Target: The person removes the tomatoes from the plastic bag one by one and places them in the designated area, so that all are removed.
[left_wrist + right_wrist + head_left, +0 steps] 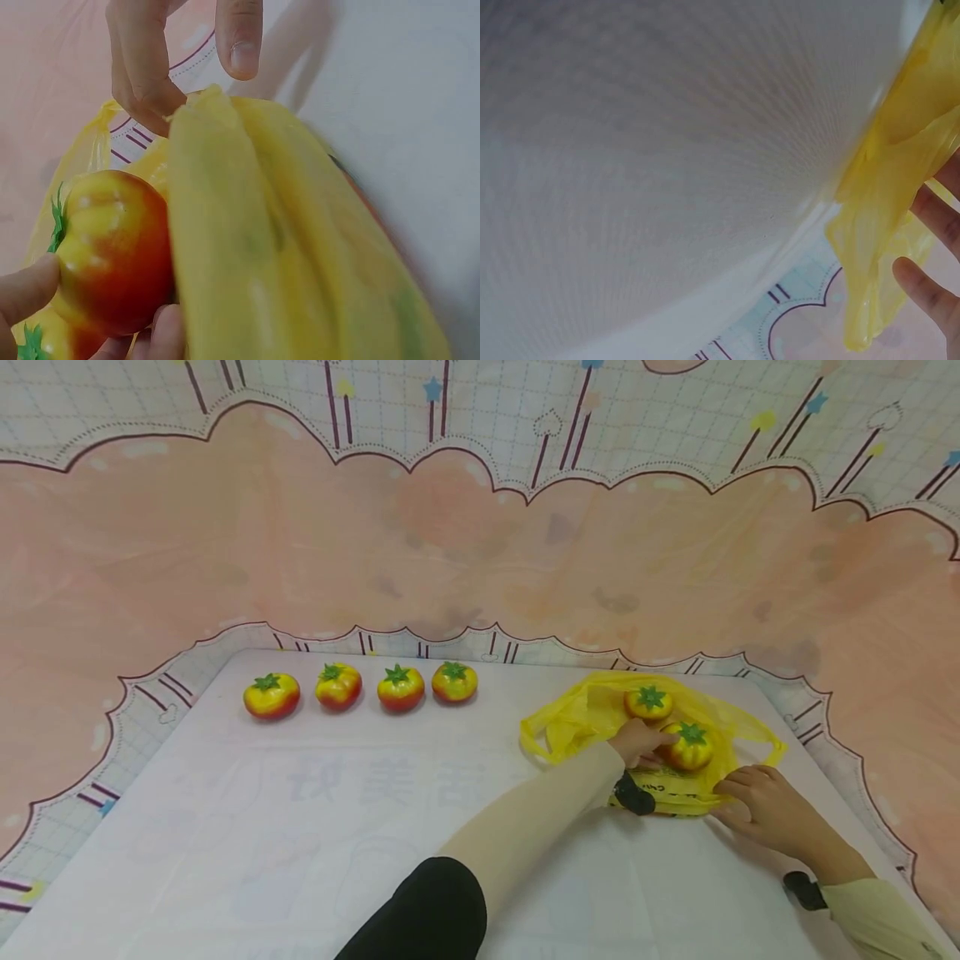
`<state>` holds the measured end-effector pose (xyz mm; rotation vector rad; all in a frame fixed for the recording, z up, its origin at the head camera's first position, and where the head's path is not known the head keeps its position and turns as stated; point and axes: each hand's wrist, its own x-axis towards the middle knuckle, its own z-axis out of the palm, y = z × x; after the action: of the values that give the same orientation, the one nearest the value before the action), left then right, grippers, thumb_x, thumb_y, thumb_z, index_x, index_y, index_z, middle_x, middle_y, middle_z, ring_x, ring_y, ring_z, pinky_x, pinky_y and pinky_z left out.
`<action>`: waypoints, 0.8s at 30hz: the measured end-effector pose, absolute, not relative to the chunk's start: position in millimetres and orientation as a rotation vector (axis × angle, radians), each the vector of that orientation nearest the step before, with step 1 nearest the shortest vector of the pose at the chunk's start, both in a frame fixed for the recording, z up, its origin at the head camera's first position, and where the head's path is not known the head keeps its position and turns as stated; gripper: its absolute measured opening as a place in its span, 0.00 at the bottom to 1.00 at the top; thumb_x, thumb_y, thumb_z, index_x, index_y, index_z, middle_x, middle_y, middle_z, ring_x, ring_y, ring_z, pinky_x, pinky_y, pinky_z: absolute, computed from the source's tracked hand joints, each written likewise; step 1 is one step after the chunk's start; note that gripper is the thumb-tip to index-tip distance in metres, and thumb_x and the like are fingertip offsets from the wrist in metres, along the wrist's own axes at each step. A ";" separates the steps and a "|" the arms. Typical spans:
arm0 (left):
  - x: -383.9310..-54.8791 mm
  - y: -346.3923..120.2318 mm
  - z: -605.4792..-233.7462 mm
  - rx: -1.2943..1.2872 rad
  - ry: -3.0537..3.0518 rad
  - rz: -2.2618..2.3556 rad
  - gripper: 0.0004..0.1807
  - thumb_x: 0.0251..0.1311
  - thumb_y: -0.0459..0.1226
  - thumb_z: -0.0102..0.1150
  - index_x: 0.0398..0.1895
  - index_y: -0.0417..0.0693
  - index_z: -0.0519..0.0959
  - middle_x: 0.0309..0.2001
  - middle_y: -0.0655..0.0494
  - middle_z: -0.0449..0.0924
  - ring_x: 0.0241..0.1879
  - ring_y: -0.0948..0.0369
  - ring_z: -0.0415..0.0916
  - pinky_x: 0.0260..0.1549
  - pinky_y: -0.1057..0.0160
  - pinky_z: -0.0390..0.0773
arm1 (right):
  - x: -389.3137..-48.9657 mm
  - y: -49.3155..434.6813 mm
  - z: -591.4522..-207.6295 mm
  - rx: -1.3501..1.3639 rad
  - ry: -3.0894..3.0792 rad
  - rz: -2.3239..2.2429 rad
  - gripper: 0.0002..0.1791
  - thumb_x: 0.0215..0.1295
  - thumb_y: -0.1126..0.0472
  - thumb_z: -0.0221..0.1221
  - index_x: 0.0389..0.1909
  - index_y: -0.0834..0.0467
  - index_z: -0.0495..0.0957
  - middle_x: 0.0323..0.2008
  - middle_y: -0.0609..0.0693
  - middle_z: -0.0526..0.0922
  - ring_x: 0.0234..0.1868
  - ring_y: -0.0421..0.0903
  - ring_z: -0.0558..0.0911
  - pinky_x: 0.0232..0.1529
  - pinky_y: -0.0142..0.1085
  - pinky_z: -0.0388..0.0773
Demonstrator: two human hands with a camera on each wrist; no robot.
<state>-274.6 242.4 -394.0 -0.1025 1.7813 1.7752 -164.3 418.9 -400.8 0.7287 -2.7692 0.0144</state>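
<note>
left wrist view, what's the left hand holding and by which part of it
A red-and-yellow tomato, by its sides: the left hand has its thumb beside the green calyx and other fingers at the red side.

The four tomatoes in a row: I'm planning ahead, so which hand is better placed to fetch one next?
Probably the left hand, once it releases its tomato: it is nearer the four tomatoes, while the right hand touches the bag farther right.

Six tomatoes (401,690) in plain sight, four in a row left of the head view's centre, two at right; one yellow bag (581,710), right; two hands, left hand (642,742) and right hand (780,812), lower right; one table (300,843).
</note>
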 end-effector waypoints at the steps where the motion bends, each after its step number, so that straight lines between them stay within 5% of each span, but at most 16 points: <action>1: -276.3 242.2 -396.2 -0.097 1.777 1.767 0.30 0.56 0.36 0.64 0.59 0.34 0.65 0.50 0.44 0.74 0.41 0.47 0.79 0.47 0.52 0.81 | -164.3 419.0 -400.7 0.720 -2.784 0.014 0.14 0.44 0.53 0.70 0.30 0.55 0.82 0.32 0.48 0.83 0.39 0.54 0.80 0.48 0.54 0.70; 7: -290.8 244.0 -410.1 -0.048 1.777 1.691 0.27 0.54 0.37 0.66 0.54 0.35 0.69 0.47 0.45 0.76 0.36 0.50 0.79 0.40 0.56 0.83 | -164.0 419.2 -400.9 0.709 -2.801 0.023 0.14 0.45 0.53 0.70 0.31 0.56 0.82 0.32 0.49 0.84 0.40 0.55 0.80 0.48 0.54 0.69; 13: -286.8 237.0 -404.3 -0.013 1.857 1.679 0.18 0.54 0.37 0.65 0.46 0.38 0.76 0.45 0.49 0.78 0.40 0.53 0.78 0.44 0.55 0.82 | -164.3 418.9 -401.6 0.739 -2.745 0.025 0.14 0.44 0.54 0.70 0.30 0.56 0.82 0.31 0.49 0.84 0.39 0.54 0.80 0.48 0.54 0.69; 24: -279.7 227.4 -396.4 0.487 2.415 1.401 0.25 0.53 0.43 0.67 0.55 0.50 0.76 0.52 0.59 0.80 0.49 0.65 0.75 0.48 0.73 0.75 | -164.4 419.6 -402.1 0.732 -2.754 0.017 0.14 0.44 0.54 0.70 0.31 0.57 0.82 0.32 0.50 0.84 0.40 0.55 0.80 0.49 0.55 0.69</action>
<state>-279.7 227.4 -396.4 0.4870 2.4153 1.4006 -164.4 419.6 -402.1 0.7323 -2.7543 0.0170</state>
